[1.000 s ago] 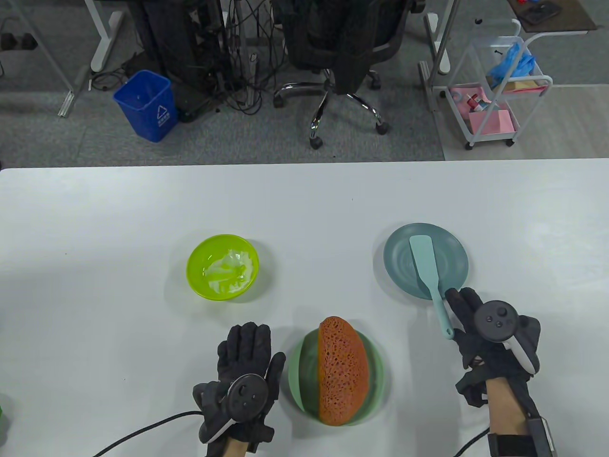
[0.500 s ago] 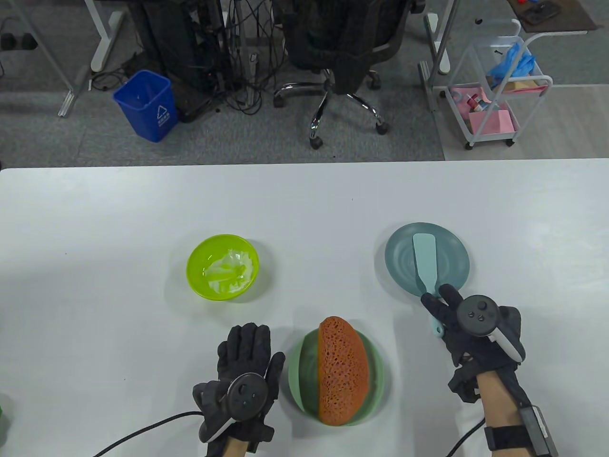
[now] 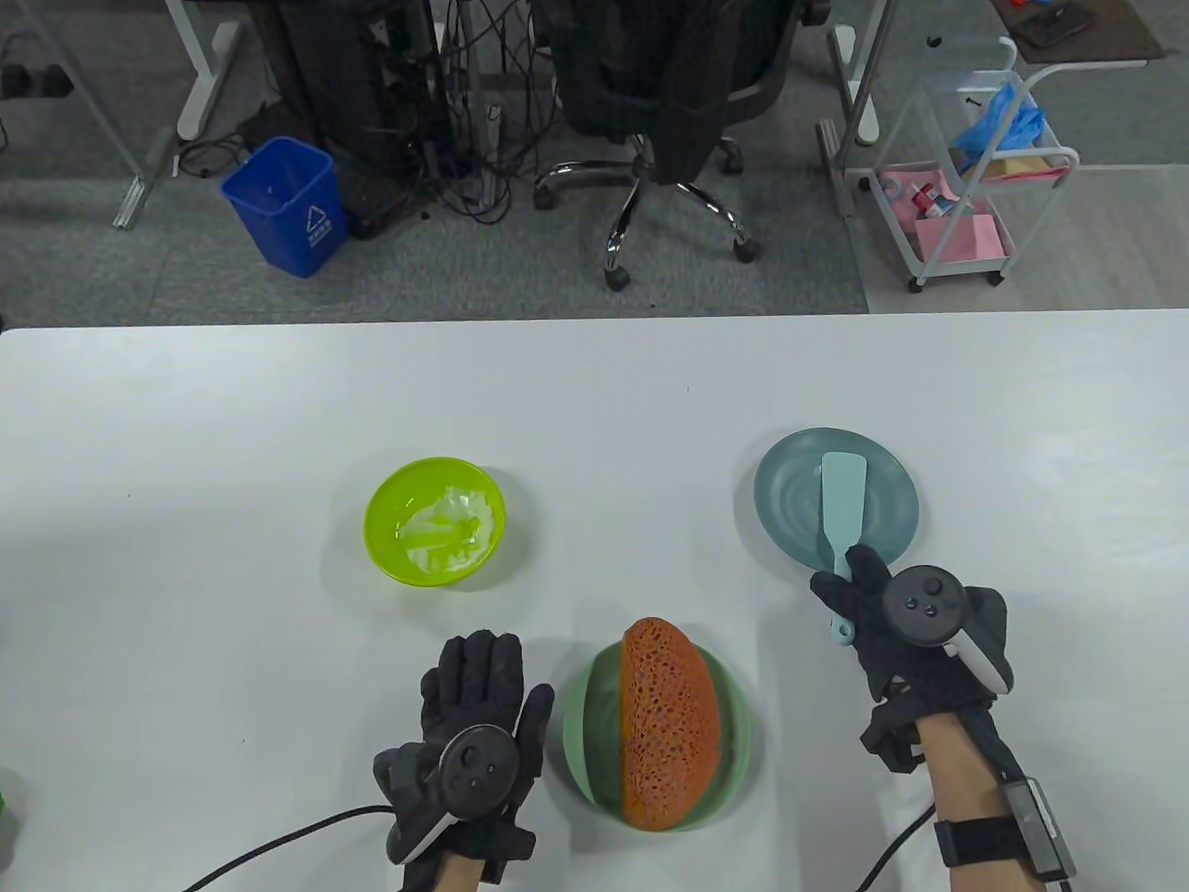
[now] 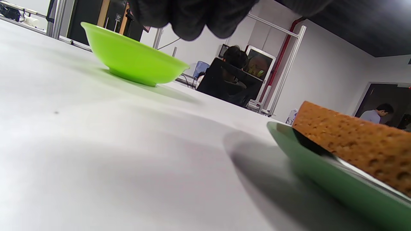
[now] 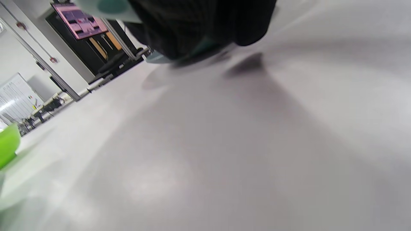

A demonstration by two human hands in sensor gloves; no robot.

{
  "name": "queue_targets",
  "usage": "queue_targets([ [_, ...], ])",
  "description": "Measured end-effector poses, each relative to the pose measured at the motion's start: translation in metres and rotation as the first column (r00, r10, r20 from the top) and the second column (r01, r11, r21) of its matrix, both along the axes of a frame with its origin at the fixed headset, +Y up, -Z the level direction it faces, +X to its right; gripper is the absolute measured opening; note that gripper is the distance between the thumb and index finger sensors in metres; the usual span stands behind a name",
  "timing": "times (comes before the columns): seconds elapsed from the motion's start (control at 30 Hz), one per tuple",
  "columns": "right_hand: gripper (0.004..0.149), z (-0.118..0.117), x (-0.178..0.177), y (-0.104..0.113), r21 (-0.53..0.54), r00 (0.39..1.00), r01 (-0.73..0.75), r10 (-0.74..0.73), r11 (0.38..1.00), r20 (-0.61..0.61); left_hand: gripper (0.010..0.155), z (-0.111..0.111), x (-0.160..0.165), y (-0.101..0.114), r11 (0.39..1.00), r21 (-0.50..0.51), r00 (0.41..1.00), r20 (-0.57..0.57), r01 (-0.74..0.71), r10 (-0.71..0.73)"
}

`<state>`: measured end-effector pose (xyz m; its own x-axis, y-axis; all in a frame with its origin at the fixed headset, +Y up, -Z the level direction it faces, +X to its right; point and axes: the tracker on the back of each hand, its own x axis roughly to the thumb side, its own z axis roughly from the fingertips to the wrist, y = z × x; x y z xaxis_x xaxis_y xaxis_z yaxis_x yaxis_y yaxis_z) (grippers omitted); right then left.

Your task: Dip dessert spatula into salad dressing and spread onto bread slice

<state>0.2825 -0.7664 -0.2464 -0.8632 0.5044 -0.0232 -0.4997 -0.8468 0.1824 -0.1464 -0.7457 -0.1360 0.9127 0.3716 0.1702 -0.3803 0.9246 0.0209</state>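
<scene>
A pale teal dessert spatula lies with its blade on a blue-grey plate at the right. My right hand grips its handle just off the plate's near edge. A lime green bowl holds white salad dressing; it also shows in the left wrist view. A brown bread slice lies on a green plate at the front centre. My left hand rests flat on the table just left of that plate, fingers spread, holding nothing.
The white table runs wide to the left and behind. Its far edge faces an office chair, a blue bin and a cart on the floor. Cables trail from both wrists over the front edge.
My right hand has slid left and forward along the spatula handle and closed around it. The spatula blade has swung to point more straight up the plate. The left hand has barely moved.
</scene>
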Motion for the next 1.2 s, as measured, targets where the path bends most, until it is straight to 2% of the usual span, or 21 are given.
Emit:
queue_targets([
  [0.27,0.045,0.008,0.007,0.020,0.172,0.988,0.153,-0.154,0.973,-0.009,0.068,0.002,-0.002,0.002,1.000,0.006,1.000,0.004,-0.017,0.017],
  [0.4,0.039,0.016,0.004,0.029,0.216,0.989,0.148,-0.140,0.965,-0.048,0.069,0.002,-0.001,0.002,1.000,0.010,1.000,0.008,-0.020,0.020],
  [0.5,0.036,0.025,0.000,0.037,0.304,0.981,0.190,-0.171,0.934,-0.087,0.069,0.004,-0.001,0.003,0.999,0.022,1.000,0.013,-0.024,0.024],
  [0.63,0.036,0.038,-0.004,0.048,0.425,0.940,0.342,-0.295,0.838,-0.174,0.069,0.006,-0.001,0.004,0.999,0.032,1.000,0.014,-0.028,0.028],
  [0.77,0.038,0.047,-0.007,0.054,0.438,0.869,0.493,-0.447,0.752,-0.210,0.068,0.006,-0.001,0.004,0.999,0.035,0.999,0.018,-0.032,0.031],
  [0.87,0.038,0.055,-0.010,0.056,0.513,0.804,0.579,-0.549,0.634,-0.229,0.069,0.008,0.001,0.004,0.998,0.041,0.999,0.024,-0.036,0.035],
  [1.0,0.037,0.066,-0.013,0.058,0.577,0.737,0.631,-0.631,0.518,-0.240,0.068,0.009,0.002,0.005,0.998,0.050,0.999,0.033,-0.033,0.032],
  [1.13,0.038,0.075,-0.013,0.059,0.586,0.650,0.689,-0.721,0.425,-0.241,0.068,0.010,0.003,0.005,0.998,0.048,0.999,0.041,-0.035,0.033],
  [1.2,0.041,0.078,-0.012,0.056,0.552,0.565,0.750,-0.788,0.366,-0.245,0.068,0.010,0.004,0.005,0.998,0.052,0.999,0.045,-0.033,0.030],
])
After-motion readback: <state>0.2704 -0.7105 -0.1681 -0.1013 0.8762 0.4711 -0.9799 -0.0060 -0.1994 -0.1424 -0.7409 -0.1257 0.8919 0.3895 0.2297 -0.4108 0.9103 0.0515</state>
